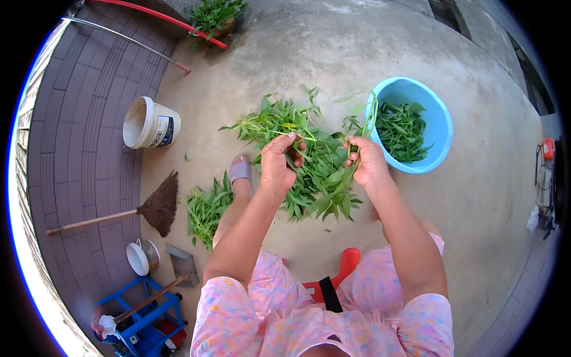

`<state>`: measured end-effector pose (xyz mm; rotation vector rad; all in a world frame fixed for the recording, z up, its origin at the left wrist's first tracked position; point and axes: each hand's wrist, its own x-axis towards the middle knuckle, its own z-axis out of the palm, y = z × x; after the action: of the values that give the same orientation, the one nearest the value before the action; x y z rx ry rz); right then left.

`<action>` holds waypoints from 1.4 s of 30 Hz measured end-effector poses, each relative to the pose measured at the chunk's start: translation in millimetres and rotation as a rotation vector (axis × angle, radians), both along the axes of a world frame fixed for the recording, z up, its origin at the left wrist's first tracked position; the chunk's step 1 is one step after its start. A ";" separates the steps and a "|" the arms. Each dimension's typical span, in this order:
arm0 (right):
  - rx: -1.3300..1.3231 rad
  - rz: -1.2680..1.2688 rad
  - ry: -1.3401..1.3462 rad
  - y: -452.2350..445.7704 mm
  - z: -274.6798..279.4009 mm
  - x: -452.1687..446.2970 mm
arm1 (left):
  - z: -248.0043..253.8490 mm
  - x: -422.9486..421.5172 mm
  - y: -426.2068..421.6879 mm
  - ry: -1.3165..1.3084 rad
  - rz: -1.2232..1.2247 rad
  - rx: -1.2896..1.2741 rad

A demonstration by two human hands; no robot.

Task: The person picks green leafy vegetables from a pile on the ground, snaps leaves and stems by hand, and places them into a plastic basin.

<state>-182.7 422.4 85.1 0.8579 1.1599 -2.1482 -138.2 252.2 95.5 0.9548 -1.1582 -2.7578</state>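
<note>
Leafy green stems [309, 160] lie in a loose pile on the concrete floor between the feet. Above the pile, my left hand [281, 159] is closed with fingertips pinched on a thin green stem. My right hand [366, 157] is closed round a few long stems, whose leafy ends hang down over the pile and whose bare ends curve up beside the basin. The light blue basin [441, 128], just right of my right hand, holds cut greens [404, 132]. A smaller heap of greens [208, 211] rests beside the left leg.
A white bucket [166, 125] lies at the left, with a brown broom [159, 205] below it. Nearer are a small white pail [138, 257], a dustpan [181, 265] and a blue frame [134, 318]. A potted plant [215, 16] stands at the top.
</note>
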 end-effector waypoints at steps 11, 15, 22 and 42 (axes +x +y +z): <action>-0.106 0.027 -0.050 -2.2 -0.5 0.9 | -6.1 1.1 1.6 -0.030 -0.057 0.031; -0.087 0.078 -0.034 -2.2 -1.2 1.4 | -4.0 -0.1 3.7 -0.047 -0.049 -0.007; -0.059 0.163 0.003 -5.0 2.2 4.7 | -9.2 -2.3 1.3 -0.077 -0.034 -0.021; 0.111 0.340 0.234 -18.9 7.0 12.8 | 10.2 4.4 17.2 -0.140 -0.219 -0.194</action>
<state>-169.8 403.5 92.2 0.4209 1.4372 -1.9508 -133.9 269.4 105.6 1.0710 -1.6085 -2.7047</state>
